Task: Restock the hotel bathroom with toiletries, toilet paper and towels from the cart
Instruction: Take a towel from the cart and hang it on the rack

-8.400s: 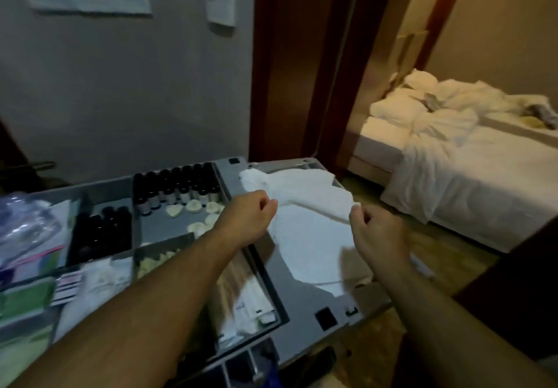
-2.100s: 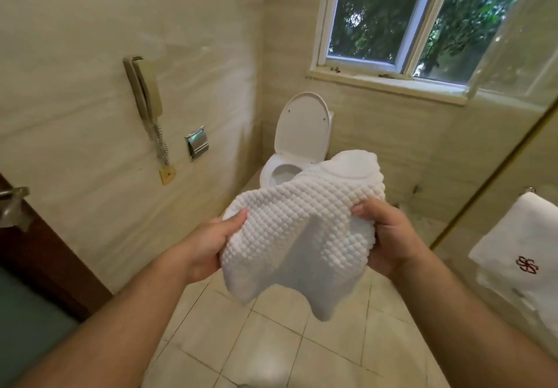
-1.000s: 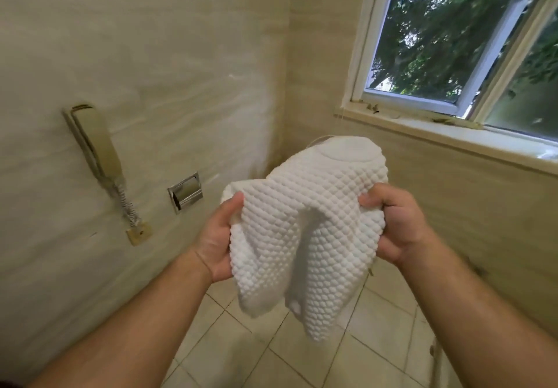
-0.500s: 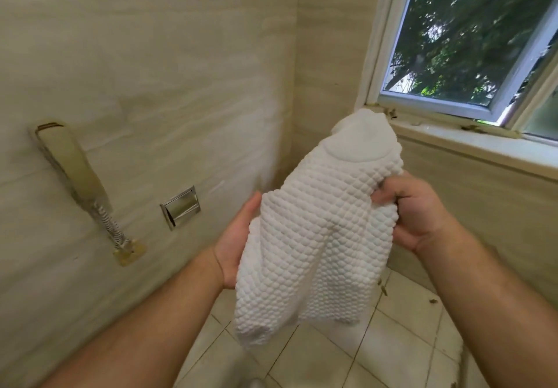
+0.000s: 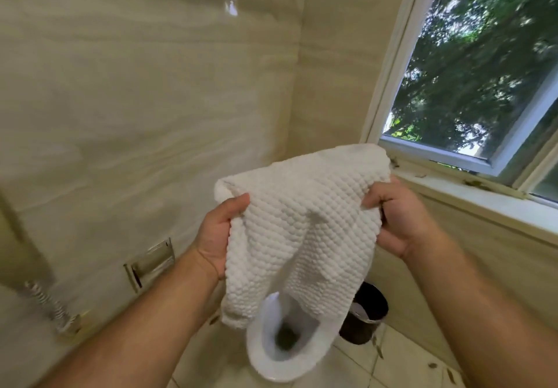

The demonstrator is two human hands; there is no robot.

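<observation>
Both forearms reach forward — left grip [image 5: 219,236] and right grip [image 5: 398,218] each pinch the towel [image 5: 302,206].

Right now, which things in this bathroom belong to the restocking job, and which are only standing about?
For the job: white towel, gripped by the left hand and the right hand; metal holder on the wall, likely for paper.
Just there: toilet, dark bin, window, phone cord.

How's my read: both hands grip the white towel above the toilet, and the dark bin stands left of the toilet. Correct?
Wrong side: the head view shows the dark bin right of the toilet. The left hand and right hand grip the white towel above it.
</observation>
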